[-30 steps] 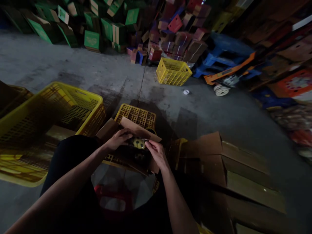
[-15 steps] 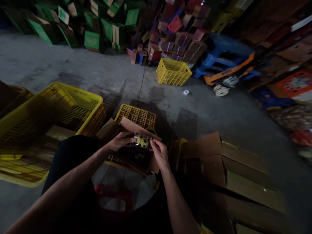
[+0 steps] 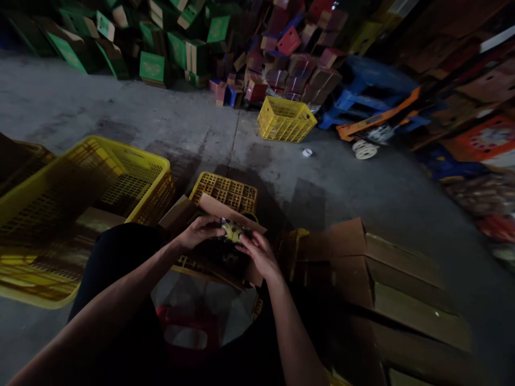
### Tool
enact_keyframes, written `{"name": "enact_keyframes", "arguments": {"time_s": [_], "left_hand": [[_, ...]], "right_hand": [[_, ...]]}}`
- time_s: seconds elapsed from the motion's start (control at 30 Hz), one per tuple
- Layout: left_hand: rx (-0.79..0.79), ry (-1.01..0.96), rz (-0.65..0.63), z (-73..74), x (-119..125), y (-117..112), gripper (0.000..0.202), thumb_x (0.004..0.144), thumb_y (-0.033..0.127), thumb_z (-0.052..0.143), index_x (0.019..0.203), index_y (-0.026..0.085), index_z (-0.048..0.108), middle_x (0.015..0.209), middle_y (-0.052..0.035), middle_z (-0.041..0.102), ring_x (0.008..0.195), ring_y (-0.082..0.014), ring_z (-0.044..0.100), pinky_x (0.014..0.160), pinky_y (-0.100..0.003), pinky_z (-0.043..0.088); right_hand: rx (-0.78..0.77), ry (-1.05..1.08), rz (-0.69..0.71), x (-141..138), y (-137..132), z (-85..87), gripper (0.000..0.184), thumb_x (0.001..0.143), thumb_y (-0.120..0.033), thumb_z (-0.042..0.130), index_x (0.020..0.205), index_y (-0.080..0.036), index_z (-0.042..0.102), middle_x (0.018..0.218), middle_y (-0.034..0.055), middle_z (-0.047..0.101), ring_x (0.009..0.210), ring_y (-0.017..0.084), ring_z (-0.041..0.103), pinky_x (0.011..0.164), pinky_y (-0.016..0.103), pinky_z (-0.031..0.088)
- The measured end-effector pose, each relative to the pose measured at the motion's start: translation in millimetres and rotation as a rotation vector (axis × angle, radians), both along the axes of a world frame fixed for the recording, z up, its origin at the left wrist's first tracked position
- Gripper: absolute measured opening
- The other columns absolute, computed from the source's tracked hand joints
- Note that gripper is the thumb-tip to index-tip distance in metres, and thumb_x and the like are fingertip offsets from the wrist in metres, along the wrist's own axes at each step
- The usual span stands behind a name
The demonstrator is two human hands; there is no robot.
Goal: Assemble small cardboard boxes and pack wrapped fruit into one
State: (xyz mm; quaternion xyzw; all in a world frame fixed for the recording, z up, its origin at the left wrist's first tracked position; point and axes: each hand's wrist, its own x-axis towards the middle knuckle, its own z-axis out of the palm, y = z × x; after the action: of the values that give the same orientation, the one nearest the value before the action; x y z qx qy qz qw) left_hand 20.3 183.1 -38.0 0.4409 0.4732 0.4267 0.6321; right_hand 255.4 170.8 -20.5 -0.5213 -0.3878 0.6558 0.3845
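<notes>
Between my two hands is a small yellow, dark-spotted item (image 3: pixel 232 230) with a shiny surface like clear film; its kind I cannot make out. Its left end is gripped by the fingers of my left hand (image 3: pixel 199 232). My right hand (image 3: pixel 259 252) pinches the right end, thumb on top. Below lies an open cardboard box (image 3: pixel 225 209) with its flaps raised. Dim inside it, another spotted item (image 3: pixel 230 259) shows. The box rests on an upturned yellow crate (image 3: pixel 231 188).
A big yellow crate (image 3: pixel 169 166) stands at my left, holding cardboard. Brown cartons (image 3: pixel 406 262) are stacked at my right. Farther off are a small yellow crate (image 3: pixel 286 120), an orange pallet jack (image 3: pixel 382 118), blue pallets (image 3: pixel 354 96) and green boxes (image 3: pixel 152 67).
My right hand has shifted slightly left, its thumb now farther over the spotted item. The item has tilted and moved a little left. My left hand has barely moved.
</notes>
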Motion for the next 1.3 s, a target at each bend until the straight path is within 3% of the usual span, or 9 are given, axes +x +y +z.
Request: {"name": "enact_keyframes", "arguments": {"time_s": [0.2, 0.3, 0.43, 0.53, 0.7, 0.93, 1.03, 1.13, 1.3], "left_hand": [[-0.012, -0.043, -0.126, 9.0, 0.7, -2.0, 0.05, 0.074, 0.045, 0.087, 0.113, 0.015, 0.074, 0.112, -0.0087, 0.077, 0.104, -0.0265, 0.07, 0.096, -0.038, 0.055], [-0.153, -0.17, -0.183, 12.1, 2.6, -4.8, 0.061, 0.081, 0.049, 0.082, 0.132, 0.021, 0.065, 0.137, -0.0123, 0.067, 0.118, -0.0303, 0.067, 0.101, -0.045, 0.055], [-0.344, -0.263, -0.218, 15.9, 2.9, -5.2, 0.079, 0.086, 0.07, 0.065, 0.15, 0.027, 0.048, 0.144, -0.0181, 0.061, 0.108, -0.0327, 0.073, 0.093, -0.05, 0.059], [-0.377, -0.276, -0.215, 16.9, 2.1, -4.1, 0.08, 0.085, 0.074, 0.063, 0.148, 0.026, 0.052, 0.138, -0.0174, 0.065, 0.103, -0.0309, 0.075, 0.089, -0.046, 0.061], [-0.309, -0.278, -0.153, 13.4, 2.6, -4.5, 0.057, 0.078, 0.049, 0.085, 0.125, 0.019, 0.07, 0.13, -0.0132, 0.07, 0.111, -0.0291, 0.071, 0.092, -0.042, 0.06], [-0.178, -0.245, -0.082, 5.6, -0.7, -0.8, 0.052, 0.072, 0.039, 0.091, 0.115, 0.015, 0.073, 0.112, -0.0096, 0.076, 0.103, -0.0252, 0.072, 0.098, -0.043, 0.055], [-0.037, -0.167, -0.099, 2.3, -1.0, 0.1, 0.051, 0.073, 0.037, 0.089, 0.116, 0.015, 0.072, 0.113, -0.0087, 0.075, 0.102, -0.0245, 0.07, 0.096, -0.04, 0.054], [0.097, -0.11, -0.077, -0.6, 0.4, -0.4, 0.052, 0.074, 0.034, 0.088, 0.121, 0.018, 0.07, 0.123, -0.0089, 0.072, 0.113, -0.0272, 0.066, 0.101, -0.04, 0.051], [0.181, -0.057, -0.056, -5.2, 0.3, -1.0, 0.079, 0.074, 0.028, 0.088, 0.145, 0.024, 0.055, 0.124, -0.0101, 0.071, 0.122, -0.0281, 0.061, 0.108, -0.043, 0.046]], "right_hand": [[0.019, -0.009, 0.016, -1.8, -2.0, 5.8, 0.055, 0.072, -0.046, 0.086, 0.119, -0.021, 0.071, 0.123, 0.0098, 0.073, 0.113, 0.031, 0.07, 0.096, 0.049, 0.061], [0.131, -0.034, 0.019, -0.4, 0.6, 10.9, 0.059, 0.074, -0.04, 0.086, 0.127, -0.024, 0.068, 0.132, 0.0089, 0.07, 0.123, 0.031, 0.065, 0.109, 0.05, 0.051], [0.251, -0.129, 0.074, 1.0, 1.3, 17.0, 0.067, 0.072, -0.034, 0.086, 0.135, -0.031, 0.064, 0.143, 0.0046, 0.063, 0.135, 0.03, 0.057, 0.113, 0.046, 0.048], [0.243, -0.19, 0.166, -0.5, -1.3, 19.2, 0.07, 0.075, -0.032, 0.083, 0.14, -0.034, 0.06, 0.144, 0.0035, 0.062, 0.133, 0.029, 0.058, 0.109, 0.045, 0.05], [0.288, -0.226, 0.272, -2.3, -4.2, 17.5, 0.064, 0.08, -0.028, 0.076, 0.141, -0.035, 0.059, 0.149, 0.0022, 0.058, 0.14, 0.027, 0.051, 0.117, 0.047, 0.041], [0.28, -0.247, 0.285, 2.0, -3.5, 15.0, 0.084, 0.08, -0.036, 0.08, 0.154, -0.045, 0.039, 0.17, -0.0029, 0.026, 0.156, 0.028, 0.025, 0.118, 0.051, 0.039], [0.253, -0.204, 0.147, 1.9, -1.7, 12.7, 0.077, 0.084, -0.044, 0.076, 0.153, -0.039, 0.042, 0.163, 0.0024, 0.04, 0.148, 0.027, 0.041, 0.116, 0.046, 0.043], [0.138, -0.171, 0.036, 1.9, -0.2, 10.2, 0.067, 0.082, -0.049, 0.077, 0.144, -0.034, 0.054, 0.148, 0.0059, 0.057, 0.13, 0.028, 0.06, 0.103, 0.043, 0.054], [0.045, -0.108, 0.01, 2.7, 0.7, 9.2, 0.052, 0.073, -0.044, 0.084, 0.12, -0.027, 0.07, 0.119, 0.005, 0.073, 0.111, 0.026, 0.069, 0.088, 0.037, 0.06]]}}
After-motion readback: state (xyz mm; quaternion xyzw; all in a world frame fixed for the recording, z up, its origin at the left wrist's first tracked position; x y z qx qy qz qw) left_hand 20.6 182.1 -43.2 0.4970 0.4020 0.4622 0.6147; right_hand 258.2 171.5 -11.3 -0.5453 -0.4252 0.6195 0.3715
